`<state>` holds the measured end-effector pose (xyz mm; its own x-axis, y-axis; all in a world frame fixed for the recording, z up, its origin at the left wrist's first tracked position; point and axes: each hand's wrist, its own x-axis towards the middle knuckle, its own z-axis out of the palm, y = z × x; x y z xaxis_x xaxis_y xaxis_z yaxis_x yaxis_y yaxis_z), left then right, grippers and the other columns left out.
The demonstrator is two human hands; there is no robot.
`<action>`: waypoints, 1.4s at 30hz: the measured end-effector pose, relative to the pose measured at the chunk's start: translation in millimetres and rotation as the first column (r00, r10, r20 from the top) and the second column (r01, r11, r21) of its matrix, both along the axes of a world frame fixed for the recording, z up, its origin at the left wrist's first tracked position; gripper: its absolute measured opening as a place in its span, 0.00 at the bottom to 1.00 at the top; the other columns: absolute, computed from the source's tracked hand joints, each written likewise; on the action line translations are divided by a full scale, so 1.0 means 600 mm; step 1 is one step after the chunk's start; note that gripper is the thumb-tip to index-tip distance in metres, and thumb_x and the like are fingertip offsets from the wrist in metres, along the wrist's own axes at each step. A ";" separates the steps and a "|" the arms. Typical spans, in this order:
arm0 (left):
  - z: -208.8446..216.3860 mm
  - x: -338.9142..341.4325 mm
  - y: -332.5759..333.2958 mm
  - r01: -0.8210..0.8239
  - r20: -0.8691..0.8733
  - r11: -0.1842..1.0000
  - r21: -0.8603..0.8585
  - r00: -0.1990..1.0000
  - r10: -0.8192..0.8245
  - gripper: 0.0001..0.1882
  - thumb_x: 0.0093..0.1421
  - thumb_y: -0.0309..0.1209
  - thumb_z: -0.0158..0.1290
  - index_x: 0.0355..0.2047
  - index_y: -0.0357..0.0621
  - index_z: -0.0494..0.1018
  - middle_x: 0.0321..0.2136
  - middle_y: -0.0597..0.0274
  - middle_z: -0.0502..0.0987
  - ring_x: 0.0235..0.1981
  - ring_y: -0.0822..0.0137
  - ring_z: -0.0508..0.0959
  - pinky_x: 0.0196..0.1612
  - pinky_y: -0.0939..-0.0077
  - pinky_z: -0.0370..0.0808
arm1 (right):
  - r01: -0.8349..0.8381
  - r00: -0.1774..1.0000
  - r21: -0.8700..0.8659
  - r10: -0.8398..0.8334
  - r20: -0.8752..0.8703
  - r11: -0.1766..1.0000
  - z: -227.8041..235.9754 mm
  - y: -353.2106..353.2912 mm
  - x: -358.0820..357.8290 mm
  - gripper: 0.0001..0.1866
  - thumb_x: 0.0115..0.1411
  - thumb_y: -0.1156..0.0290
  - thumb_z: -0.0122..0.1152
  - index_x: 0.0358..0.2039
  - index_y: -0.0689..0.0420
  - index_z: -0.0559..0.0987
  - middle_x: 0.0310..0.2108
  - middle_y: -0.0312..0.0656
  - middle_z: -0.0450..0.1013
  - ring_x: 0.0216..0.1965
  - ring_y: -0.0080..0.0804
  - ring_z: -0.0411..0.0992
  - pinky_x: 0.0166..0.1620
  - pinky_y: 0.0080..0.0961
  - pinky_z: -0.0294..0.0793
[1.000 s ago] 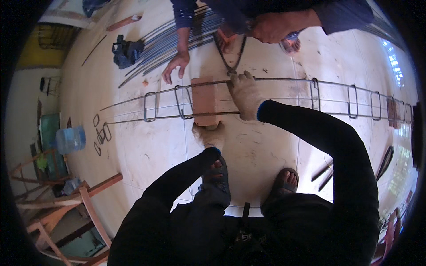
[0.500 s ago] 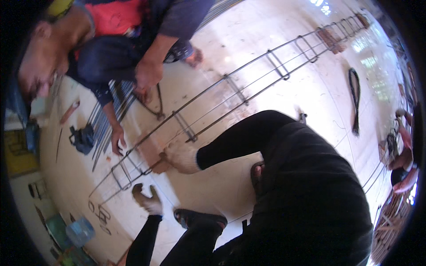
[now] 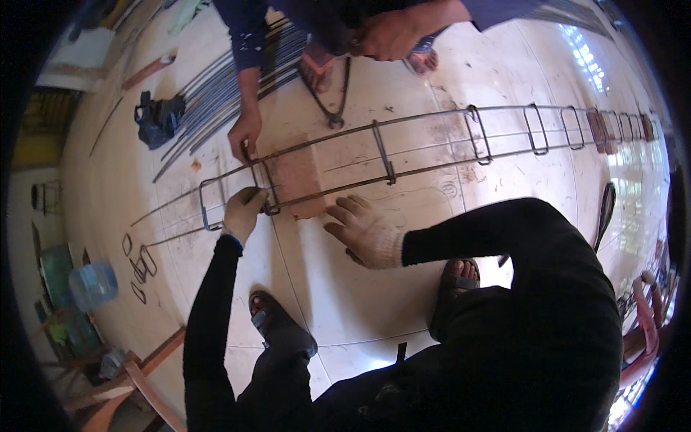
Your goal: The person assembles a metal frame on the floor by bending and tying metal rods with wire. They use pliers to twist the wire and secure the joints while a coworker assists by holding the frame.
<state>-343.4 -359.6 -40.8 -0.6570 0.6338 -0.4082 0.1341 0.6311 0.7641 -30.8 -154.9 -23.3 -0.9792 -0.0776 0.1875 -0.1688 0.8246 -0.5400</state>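
Observation:
My left hand [image 3: 245, 212], in a pale glove, pinches a rectangular steel stirrup [image 3: 268, 183] at its near corner, by the near long bar of a rebar cage [image 3: 425, 167]. My right hand [image 3: 367, 232], also gloved, is open with its fingers spread, just on the near side of that bar; nothing shows in it. Across the cage, a co-worker's bare hand [image 3: 246, 133] reaches down to the far bar at the same stirrup. A flat reddish block [image 3: 299, 176] lies beneath the cage between my hands. What my left fingertips press on is partly hidden.
Pincers [image 3: 335, 119] lie beyond the cage, near a bundle of steel rods [image 3: 230, 79] and a black bag [image 3: 158, 119]. Loose stirrups [image 3: 138, 268] and a clear jug [image 3: 93, 284] are at left. Red bricks [image 3: 601, 131] sit under the cage's far right; a wire coil [image 3: 604, 214] lies nearby.
My left hand has gone from open below the cage to a hold on the stirrup. My right hand has left the cage and opened. The view has turned; the co-worker's hand is now at the stirrup.

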 end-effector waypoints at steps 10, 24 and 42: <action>0.036 -0.046 0.022 0.134 0.466 0.990 -0.039 0.879 -0.101 0.25 0.70 0.40 0.67 0.54 0.27 0.81 0.44 0.57 0.87 0.45 0.69 0.85 0.54 0.76 0.80 | 0.534 0.841 -0.068 -0.520 0.151 0.843 0.098 -0.002 -0.002 0.47 0.55 0.50 0.81 0.68 0.65 0.71 0.68 0.61 0.67 0.71 0.67 0.62 0.74 0.60 0.62; 0.001 -0.071 0.000 0.263 0.399 0.958 0.111 0.872 -0.285 0.27 0.68 0.45 0.68 0.49 0.27 0.84 0.42 0.50 0.89 0.43 0.65 0.86 0.50 0.70 0.80 | 0.645 0.436 0.537 -0.838 0.327 0.544 0.051 -0.090 -0.201 0.74 0.46 0.25 0.79 0.76 0.68 0.59 0.77 0.65 0.56 0.77 0.75 0.52 0.67 0.91 0.50; -0.049 -0.029 0.063 0.315 0.383 0.948 0.049 0.870 -0.309 0.31 0.60 0.48 0.74 0.50 0.31 0.86 0.42 0.56 0.89 0.39 0.67 0.85 0.42 0.68 0.81 | 0.582 0.350 0.677 -0.890 0.293 0.451 0.027 -0.102 -0.212 0.71 0.42 0.20 0.77 0.74 0.62 0.66 0.74 0.56 0.62 0.78 0.67 0.54 0.70 0.85 0.51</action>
